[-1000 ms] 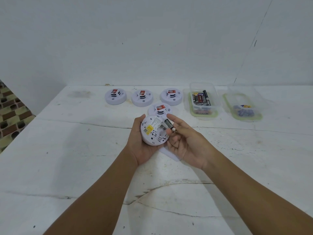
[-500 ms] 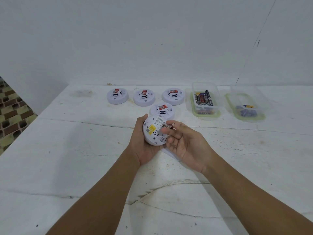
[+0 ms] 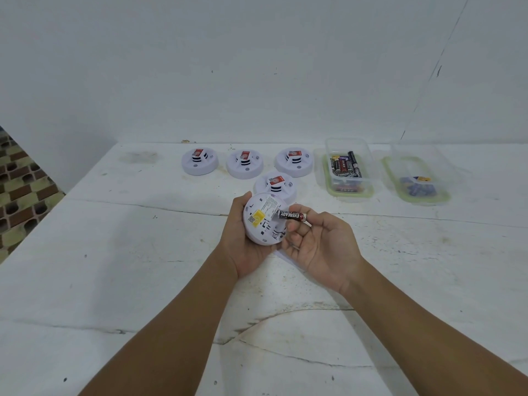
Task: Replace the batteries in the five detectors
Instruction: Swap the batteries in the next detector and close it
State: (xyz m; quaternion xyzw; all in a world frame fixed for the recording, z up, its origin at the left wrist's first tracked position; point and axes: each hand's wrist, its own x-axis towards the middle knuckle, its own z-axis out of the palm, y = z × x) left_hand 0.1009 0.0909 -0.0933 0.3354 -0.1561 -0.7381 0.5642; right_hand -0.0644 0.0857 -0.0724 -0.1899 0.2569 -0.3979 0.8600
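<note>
Left tub (image 3: 336, 167): holding dark batteries, beyond the right fingers.
Right tub (image 3: 390, 170): holding blue cells.
Surface (image 3: 114, 281): cracked white slab; white wall behind.
Left hand (image 3: 243, 241): cradling upturned detector (image 3: 261, 221).
Right hand (image 3: 320, 244): pinching battery (image 3: 292, 216), now lying level at the detector's edge, label showing, no longer pressed in.

1. One head-worn camera is looking forward and down over a white table (image 3: 114, 281) towards a white wall (image 3: 257, 67).
2. It is sitting close above both forearms, which are entering from the bottom edge and meeting near the centre.
3. The wide lens is taking in the table's far edge and a tiled strip (image 3: 23, 190) at the left.
</note>
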